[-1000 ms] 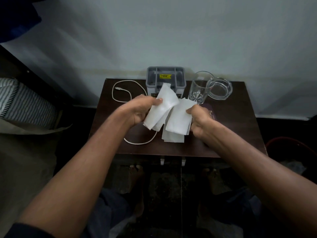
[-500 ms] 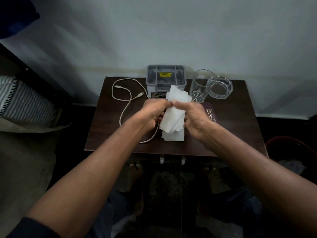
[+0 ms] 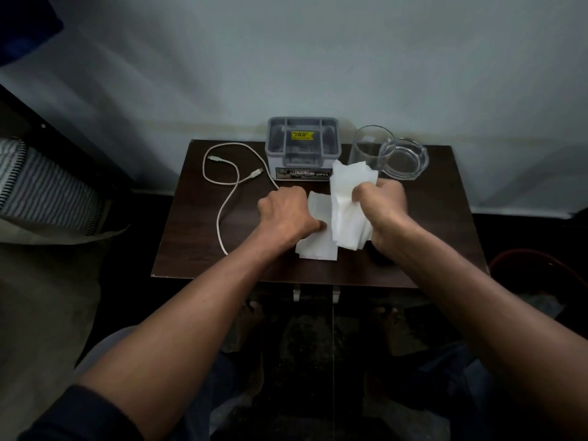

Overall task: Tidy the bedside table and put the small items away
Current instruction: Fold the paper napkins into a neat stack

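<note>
On the dark wooden bedside table point(image 3: 191, 243) my right hand point(image 3: 383, 211) grips a bunch of white tissues point(image 3: 348, 205), held upright above the top. My left hand point(image 3: 286, 214) rests on another white tissue point(image 3: 318, 246) that lies flat on the table, fingers curled over its left edge. A white charging cable point(image 3: 227, 198) loops across the left half of the table. A grey plastic organiser box point(image 3: 302, 144) with a yellow label stands at the back middle.
A clear drinking glass point(image 3: 366, 148) and a clear glass bowl point(image 3: 404, 157) stand at the back right, close to my right hand. A striped pillow point(image 3: 41, 186) lies on the bed to the left. A reddish bin point(image 3: 541, 268) sits low on the right.
Both hands held the tissues together in the middle. Now the right hand alone holds the bunch, moved right, and the left hand has dropped onto the flat tissue.
</note>
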### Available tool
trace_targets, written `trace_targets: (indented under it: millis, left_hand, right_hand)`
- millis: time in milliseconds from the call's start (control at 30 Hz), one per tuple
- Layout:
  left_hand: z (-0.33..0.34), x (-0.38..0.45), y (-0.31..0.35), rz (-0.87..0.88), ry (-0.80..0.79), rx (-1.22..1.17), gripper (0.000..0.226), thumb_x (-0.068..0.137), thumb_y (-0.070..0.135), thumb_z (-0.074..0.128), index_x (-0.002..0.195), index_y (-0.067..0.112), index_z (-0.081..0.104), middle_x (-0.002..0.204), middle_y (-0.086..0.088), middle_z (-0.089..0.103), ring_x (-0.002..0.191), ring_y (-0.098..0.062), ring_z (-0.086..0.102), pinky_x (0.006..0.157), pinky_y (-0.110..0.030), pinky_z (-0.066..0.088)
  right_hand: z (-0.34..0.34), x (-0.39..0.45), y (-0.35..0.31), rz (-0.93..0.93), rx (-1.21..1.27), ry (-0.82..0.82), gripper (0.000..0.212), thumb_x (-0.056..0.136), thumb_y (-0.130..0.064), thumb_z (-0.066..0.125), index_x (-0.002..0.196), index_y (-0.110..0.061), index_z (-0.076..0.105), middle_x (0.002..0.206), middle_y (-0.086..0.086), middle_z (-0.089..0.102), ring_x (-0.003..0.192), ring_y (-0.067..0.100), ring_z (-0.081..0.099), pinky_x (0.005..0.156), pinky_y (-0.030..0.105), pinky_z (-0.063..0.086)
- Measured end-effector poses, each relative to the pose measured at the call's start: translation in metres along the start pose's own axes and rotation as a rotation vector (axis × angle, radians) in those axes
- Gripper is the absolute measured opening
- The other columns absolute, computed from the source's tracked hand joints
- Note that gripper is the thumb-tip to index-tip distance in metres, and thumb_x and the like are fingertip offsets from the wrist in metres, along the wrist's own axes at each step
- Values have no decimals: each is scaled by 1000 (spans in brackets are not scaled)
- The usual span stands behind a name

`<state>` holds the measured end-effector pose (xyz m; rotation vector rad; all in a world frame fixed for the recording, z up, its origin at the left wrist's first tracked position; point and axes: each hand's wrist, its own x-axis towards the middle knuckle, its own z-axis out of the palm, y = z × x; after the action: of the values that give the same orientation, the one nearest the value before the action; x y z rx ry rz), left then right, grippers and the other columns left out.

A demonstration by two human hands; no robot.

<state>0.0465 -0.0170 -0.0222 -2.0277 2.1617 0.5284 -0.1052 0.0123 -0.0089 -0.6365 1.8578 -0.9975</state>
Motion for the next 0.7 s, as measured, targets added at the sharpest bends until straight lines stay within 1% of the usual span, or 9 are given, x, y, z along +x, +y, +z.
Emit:
trace_targets:
  millis: [100,167,233,300,367,467,533,633,700]
  left_hand:
    - [2,-1,5,-27,-35,-54,37,83,47,81,100,19,63,108,-5,69,104,-31,67,76,-39,43]
    - [3,-2,8,-42,-42,-123,28,83,37,76,100,17,69,103,-6,70,104,-32,69,74,-39,44]
    - [1,0,7,-67,-88,-241,24,82,33,74,99,15,74,94,-4,68,98,-31,70,72,-38,49]
    - [-2,7,-2,-98,-211,-536,16,86,23,77,97,11,75,96,-6,73,97,-28,75,77,-38,61]
    - [-5,10,-10,-129,-356,-849,23,92,10,78,115,5,74,112,-10,78,103,-26,76,86,-42,66]
    - [-9,10,-20,-86,-426,-1049,29,97,5,73,126,7,73,116,-8,80,103,-21,78,83,-38,66]
    - [-12,9,-23,-57,-474,-1123,28,99,-2,66,124,9,74,111,-8,82,97,-19,80,77,-33,66]
    - [-16,6,-25,-42,-544,-1188,35,100,-12,53,124,4,72,113,-11,81,94,-19,79,73,-28,66]
    - [-18,5,-26,-45,-517,-1185,37,100,-13,48,125,3,71,110,-10,80,94,-19,77,77,-29,65]
  right_hand:
    - [4,-1,3,12,-26,-24,16,85,-6,58,84,-18,69,93,3,78,88,25,75,84,45,65]
    - [5,-2,4,12,-34,-40,16,82,-7,58,83,-17,71,91,3,79,90,27,76,89,48,64]
    - [5,-1,5,20,-19,-52,15,82,-7,60,83,-16,72,90,4,79,90,27,77,88,48,65]
    - [5,-1,5,48,53,-67,14,81,-5,64,86,-16,71,92,5,78,93,29,76,83,46,64]
    - [5,-3,2,81,144,-93,16,81,-4,67,93,-14,70,100,8,76,99,32,74,81,46,63]
    - [8,-3,-2,143,287,-190,34,78,-2,63,111,-6,71,110,13,75,101,36,72,89,56,59]
    - [12,-2,-1,159,313,-240,42,78,-2,62,119,-3,70,108,15,75,96,37,72,83,50,60]
    - [18,1,5,20,151,-187,21,83,-2,67,101,-11,73,99,5,78,87,24,74,60,29,60]
    - [21,4,10,-30,94,-161,17,83,-3,69,93,-16,73,95,3,78,86,21,74,62,29,59]
